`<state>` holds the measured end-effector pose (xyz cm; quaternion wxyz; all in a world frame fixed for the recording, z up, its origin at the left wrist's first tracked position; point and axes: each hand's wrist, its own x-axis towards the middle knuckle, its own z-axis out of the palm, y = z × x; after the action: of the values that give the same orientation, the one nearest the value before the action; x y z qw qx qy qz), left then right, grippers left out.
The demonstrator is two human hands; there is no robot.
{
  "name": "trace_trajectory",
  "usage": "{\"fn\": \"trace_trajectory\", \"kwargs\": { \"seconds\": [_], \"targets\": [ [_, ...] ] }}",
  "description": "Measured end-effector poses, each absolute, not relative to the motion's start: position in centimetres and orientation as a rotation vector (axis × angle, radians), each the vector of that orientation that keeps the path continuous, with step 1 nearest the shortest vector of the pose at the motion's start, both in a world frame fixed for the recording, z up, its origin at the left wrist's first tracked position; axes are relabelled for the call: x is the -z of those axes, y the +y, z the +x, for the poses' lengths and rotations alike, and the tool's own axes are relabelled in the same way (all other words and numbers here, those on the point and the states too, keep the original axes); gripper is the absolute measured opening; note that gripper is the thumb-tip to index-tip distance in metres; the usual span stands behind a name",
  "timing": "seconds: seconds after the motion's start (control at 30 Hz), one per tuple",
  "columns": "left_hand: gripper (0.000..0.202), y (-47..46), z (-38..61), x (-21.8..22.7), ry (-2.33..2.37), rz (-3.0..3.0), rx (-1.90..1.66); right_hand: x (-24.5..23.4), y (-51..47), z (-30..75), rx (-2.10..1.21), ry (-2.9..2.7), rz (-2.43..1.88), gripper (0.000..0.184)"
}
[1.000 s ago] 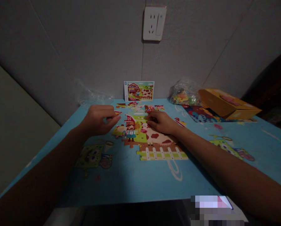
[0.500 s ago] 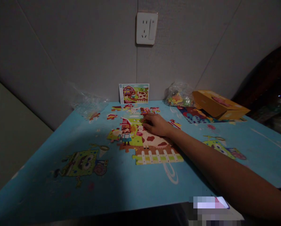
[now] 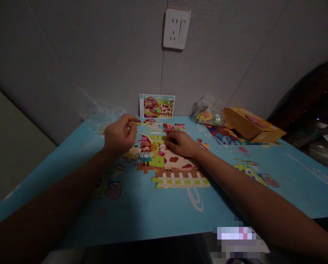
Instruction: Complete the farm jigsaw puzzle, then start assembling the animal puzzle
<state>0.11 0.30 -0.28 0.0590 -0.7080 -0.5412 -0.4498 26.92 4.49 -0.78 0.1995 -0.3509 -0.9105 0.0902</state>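
A partly joined farm jigsaw puzzle (image 3: pixel 177 163) lies mid-table, showing a farmer, a cow and a white fence. My right hand (image 3: pixel 181 143) rests on its upper right part, fingers loosely bent, thumb apart from them; no piece shows between them. Over the far left of the table, my left hand (image 3: pixel 120 135) is closed, fingers curled in beside the loose pieces; whatever lies within them is hidden. Behind the joined part are loose puzzle pieces (image 3: pixel 168 127). Against the wall leans a picture card (image 3: pixel 158 106) of the same farm scene.
At the back left lies a clear plastic bag (image 3: pixel 100 115). A bag of puzzle pieces (image 3: pixel 208 113) and an orange box (image 3: pixel 253 123) stand at the back right, the box on another dark-blue picture puzzle (image 3: pixel 221 135). The blue table (image 3: pixel 164 220) carries printed cartoon figures. A socket (image 3: pixel 176 29) is on the wall.
My left hand has come into view from the lower left and reached the loose pieces. My right hand stays on the puzzle. The view has shifted slightly.
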Motion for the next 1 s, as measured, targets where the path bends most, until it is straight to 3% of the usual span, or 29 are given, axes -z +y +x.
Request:
{"fn": "trace_trajectory", "kwargs": {
  "seconds": [0.13, 0.43, 0.77, 1.0],
  "targets": [
    [0.031, 0.4, -0.2, 0.7, -1.998, -2.34, 0.773, 0.9, 4.7, 27.1, -0.246, -2.537, -1.012, 0.023],
    [0.059, -1.5, -2.4, -3.1, -1.785, -2.72, -0.057, 0.6, 4.6, 26.9, -0.251, -2.566, -1.016, 0.022],
    [0.066, -0.8, -3.8, -1.7, -1.711, -2.812, 0.02, 0.7, 4.7, 26.7, -0.245, -2.57, -0.975, 0.02],
    [0.058, -0.7, -3.8, -1.3, -1.729, -2.804, 0.094, 0.6, 4.5, 26.8, -0.235, -2.564, -1.003, 0.019]
  ]
}}
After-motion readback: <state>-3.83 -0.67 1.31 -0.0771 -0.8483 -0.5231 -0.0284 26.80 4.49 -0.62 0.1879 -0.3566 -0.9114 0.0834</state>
